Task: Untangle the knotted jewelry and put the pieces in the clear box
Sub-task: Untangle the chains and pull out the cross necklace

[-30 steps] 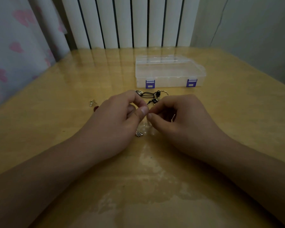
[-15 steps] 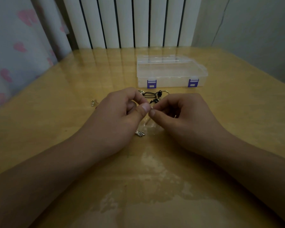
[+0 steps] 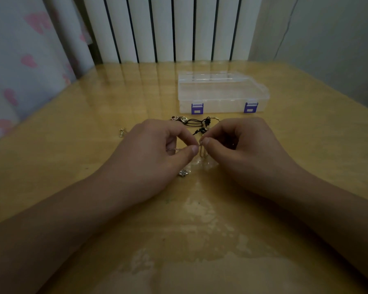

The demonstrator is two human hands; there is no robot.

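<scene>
Pinching thin chain point(image 3: 201, 150), both hands point(image 3: 155, 153) over glossy wooden table point(image 3: 72, 145); white radiator point(image 3: 170, 28) behind.

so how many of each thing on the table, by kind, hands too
clear box: 1
purple latches: 2
black-cord jewelry tangle: 1
loose silver charms: 2
thin chain: 1
hands, left hand, right hand: 2
total: 9
</scene>
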